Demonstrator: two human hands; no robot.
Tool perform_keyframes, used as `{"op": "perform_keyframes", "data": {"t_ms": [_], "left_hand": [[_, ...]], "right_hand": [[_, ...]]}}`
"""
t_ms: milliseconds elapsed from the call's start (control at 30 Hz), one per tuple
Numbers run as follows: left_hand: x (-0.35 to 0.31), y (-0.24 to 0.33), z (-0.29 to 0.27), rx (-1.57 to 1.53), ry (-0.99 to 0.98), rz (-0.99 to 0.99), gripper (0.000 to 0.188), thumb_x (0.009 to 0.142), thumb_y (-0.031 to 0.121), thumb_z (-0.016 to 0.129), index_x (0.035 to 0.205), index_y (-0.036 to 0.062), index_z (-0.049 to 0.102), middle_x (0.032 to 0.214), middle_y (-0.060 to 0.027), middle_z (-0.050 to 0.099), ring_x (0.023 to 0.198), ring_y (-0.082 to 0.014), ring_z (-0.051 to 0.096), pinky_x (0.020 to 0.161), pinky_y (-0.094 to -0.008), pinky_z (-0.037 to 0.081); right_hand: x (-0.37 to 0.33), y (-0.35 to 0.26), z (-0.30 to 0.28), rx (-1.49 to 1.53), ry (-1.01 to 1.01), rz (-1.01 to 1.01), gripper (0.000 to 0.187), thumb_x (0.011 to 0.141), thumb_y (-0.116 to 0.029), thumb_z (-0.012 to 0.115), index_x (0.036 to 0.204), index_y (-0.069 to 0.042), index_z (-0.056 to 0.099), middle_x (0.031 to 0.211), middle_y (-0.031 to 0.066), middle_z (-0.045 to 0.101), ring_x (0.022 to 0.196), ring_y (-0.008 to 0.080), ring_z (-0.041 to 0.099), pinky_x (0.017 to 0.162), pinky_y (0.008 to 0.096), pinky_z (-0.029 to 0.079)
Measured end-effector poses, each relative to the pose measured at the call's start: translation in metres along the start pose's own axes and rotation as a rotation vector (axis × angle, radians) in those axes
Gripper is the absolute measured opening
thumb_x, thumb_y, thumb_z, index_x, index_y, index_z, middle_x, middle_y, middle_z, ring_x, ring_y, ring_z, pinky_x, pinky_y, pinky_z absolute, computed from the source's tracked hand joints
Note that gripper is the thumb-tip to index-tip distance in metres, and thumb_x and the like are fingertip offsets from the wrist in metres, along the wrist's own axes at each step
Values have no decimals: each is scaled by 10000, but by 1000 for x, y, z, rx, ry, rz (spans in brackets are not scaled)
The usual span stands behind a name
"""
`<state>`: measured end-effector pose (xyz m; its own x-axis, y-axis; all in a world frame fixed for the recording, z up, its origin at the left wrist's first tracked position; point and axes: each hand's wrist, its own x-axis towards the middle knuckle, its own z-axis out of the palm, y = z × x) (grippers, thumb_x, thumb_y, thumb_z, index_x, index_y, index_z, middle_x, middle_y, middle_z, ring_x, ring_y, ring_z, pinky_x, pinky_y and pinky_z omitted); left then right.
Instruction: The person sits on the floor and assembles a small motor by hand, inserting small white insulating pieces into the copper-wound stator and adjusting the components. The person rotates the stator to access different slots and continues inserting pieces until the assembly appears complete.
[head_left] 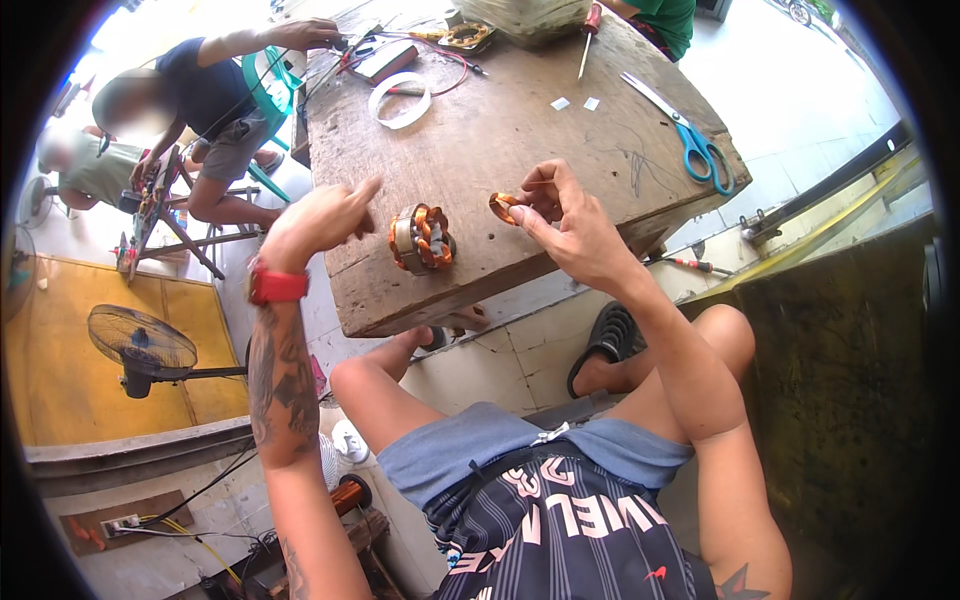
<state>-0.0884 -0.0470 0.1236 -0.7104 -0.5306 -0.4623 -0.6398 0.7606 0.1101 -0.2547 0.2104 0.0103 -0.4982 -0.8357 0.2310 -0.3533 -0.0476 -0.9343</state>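
Observation:
In my right hand [575,220] a small copper wire coil [504,208] is pinched between thumb and fingers, just above the wooden table [480,130]. To its left, a motor stator [422,240] with copper windings around a metal core lies on its side near the table's front edge. My left hand [325,218], with a red watch [278,284] on the wrist, hovers left of the stator without touching it. Its index finger is stretched out and the other fingers are loosely bent. I see nothing held in it.
Blue-handled scissors [700,150], a screwdriver [589,38], a white tape ring [400,101] and a meter with leads [386,62] lie farther back on the table. A fan [143,340] stands at left. A co-worker in a dark top [205,90] reaches toward the table's far left.

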Motion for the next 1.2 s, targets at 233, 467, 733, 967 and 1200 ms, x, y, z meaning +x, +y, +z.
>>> {"op": "perform_keyframes", "data": {"t_ms": [233, 467, 733, 967, 1200], "left_hand": [[-46, 46, 42, -108, 779, 610, 350, 1002, 323, 700, 1308, 156, 736, 1161, -134, 751, 1102, -264, 686, 1120, -477, 413], [-37, 65, 47, -118, 477, 509, 440, 1000, 346, 706, 1428, 250, 673, 964, -54, 762, 1011, -194, 715, 1270, -530, 199], [-31, 60, 57, -85, 651, 582, 304, 972, 325, 725, 1248, 217, 789, 983, -34, 789, 1045, -179, 714, 1250, -534, 204], [-28, 53, 76, -264, 709, 601, 267, 928, 228, 771, 1191, 217, 816, 1013, -16, 807, 1039, -172, 727, 1212, -527, 292], [-25, 43, 89, -78, 965, 798, 289, 898, 134, 767, 1183, 176, 783, 1045, -7, 802, 1106, -186, 727, 1158, -486, 401]], "right_hand": [[-2, -4, 7, 46, 21, -47, 383, 1026, -227, 702, 1249, 8, 497, 1113, 207, 714, 1037, 262, 729, 921, 399, 570], [0, -8, 12, 147, 4, -87, 393, 1029, -239, 707, 1262, 4, 505, 1150, 205, 704, 1013, 253, 729, 881, 380, 583], [-1, -11, 16, 151, -9, -130, 388, 1026, -241, 715, 1276, -25, 512, 1156, 163, 702, 992, 229, 731, 793, 365, 589], [-9, -27, 14, 157, -97, -81, 316, 1022, -142, 710, 1251, -40, 517, 1099, 87, 657, 1023, 134, 650, 889, 315, 543], [-9, -22, 5, 260, -122, 98, 328, 1037, -336, 704, 1173, -37, 714, 1057, 62, 659, 949, 129, 625, 807, 290, 497]]}}
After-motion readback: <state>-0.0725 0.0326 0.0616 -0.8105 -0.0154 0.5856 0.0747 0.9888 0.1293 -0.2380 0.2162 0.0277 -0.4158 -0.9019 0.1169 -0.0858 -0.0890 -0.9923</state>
